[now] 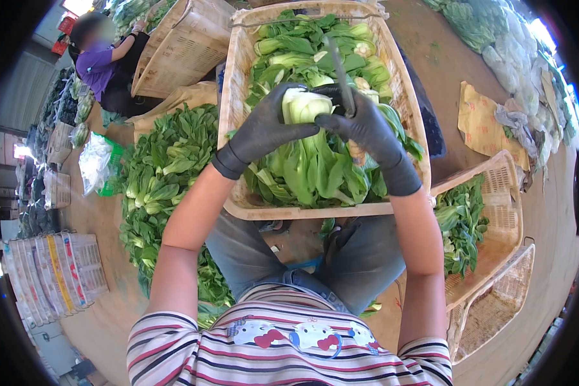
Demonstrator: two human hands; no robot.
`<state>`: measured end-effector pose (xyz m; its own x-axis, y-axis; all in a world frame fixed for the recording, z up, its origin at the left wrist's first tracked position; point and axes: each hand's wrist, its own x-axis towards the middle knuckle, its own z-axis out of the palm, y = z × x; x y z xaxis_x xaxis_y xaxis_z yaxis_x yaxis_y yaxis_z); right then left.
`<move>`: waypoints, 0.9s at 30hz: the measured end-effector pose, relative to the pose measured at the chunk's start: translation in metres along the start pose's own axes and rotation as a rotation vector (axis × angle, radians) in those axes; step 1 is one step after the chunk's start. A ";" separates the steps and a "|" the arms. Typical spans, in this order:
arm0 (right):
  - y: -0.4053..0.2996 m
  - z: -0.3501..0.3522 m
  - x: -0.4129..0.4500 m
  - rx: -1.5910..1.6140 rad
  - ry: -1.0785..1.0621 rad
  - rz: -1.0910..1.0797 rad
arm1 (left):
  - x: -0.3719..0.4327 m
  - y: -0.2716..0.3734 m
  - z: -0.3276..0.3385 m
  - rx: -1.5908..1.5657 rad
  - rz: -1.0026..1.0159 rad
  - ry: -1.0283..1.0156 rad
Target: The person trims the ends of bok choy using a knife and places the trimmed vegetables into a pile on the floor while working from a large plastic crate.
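My left hand [270,130], in a black glove, is closed around the pale base of a head of bok choy [306,107]. Its leaves hang towards me. My right hand [362,125], gloved too, holds a knife [340,72] with the blade pointing up and away; its fingertips touch the same head. The handle looks to lie within the palm, with its end partly hidden. Both hands are over a plastic crate [318,212] filled with more bok choy [289,46], laid in rows at the far end.
A large heap of bok choy [164,159] lies left of the crate. On the right, a tilted crate [506,193] holds leafy greens [463,227], with another crate [497,313] nearer me. A person [96,72] sits at the upper left beside an upturned crate [183,48]. Stacked crates [58,275] stand left.
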<state>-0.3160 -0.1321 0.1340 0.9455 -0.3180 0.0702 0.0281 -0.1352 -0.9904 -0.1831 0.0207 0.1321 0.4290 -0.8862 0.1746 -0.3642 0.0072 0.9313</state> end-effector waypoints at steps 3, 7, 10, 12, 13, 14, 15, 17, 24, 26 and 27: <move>0.006 -0.012 -0.002 0.001 -0.031 -0.017 | 0.008 0.006 -0.006 0.050 -0.008 -0.134; 0.008 -0.017 -0.002 0.008 -0.046 -0.021 | 0.011 0.013 -0.005 -0.031 -0.156 -0.219; 0.005 -0.016 -0.004 0.028 -0.035 -0.032 | 0.013 0.016 0.000 -0.099 -0.133 -0.163; 0.007 -0.012 -0.005 -0.098 -0.002 -0.076 | 0.011 0.018 0.003 -0.170 -0.161 -0.100; 0.007 -0.012 -0.006 -0.099 -0.005 -0.073 | 0.011 0.017 0.003 -0.173 -0.163 -0.098; 0.008 -0.014 -0.005 -0.039 -0.040 -0.055 | 0.013 0.016 0.003 -0.158 -0.143 -0.134; 0.008 -0.018 -0.003 0.020 -0.072 -0.038 | 0.015 0.015 0.002 -0.144 -0.121 -0.172; 0.022 -0.030 -0.002 -0.029 -0.112 -0.014 | 0.019 0.018 -0.001 -0.140 -0.155 -0.227; 0.032 -0.043 -0.020 0.378 -0.219 0.142 | 0.029 -0.014 -0.023 -0.297 -0.254 -0.373; 0.020 -0.043 -0.021 0.222 -0.158 0.074 | 0.033 -0.021 -0.028 -0.015 -0.131 -0.289; 0.017 -0.045 -0.023 0.070 -0.091 0.014 | 0.031 -0.026 -0.025 -0.021 -0.122 -0.295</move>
<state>-0.3517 -0.1696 0.1211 0.9713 -0.2328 0.0482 0.0341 -0.0644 -0.9973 -0.1392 0.0044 0.1212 0.2090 -0.9772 -0.0365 -0.3065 -0.1009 0.9465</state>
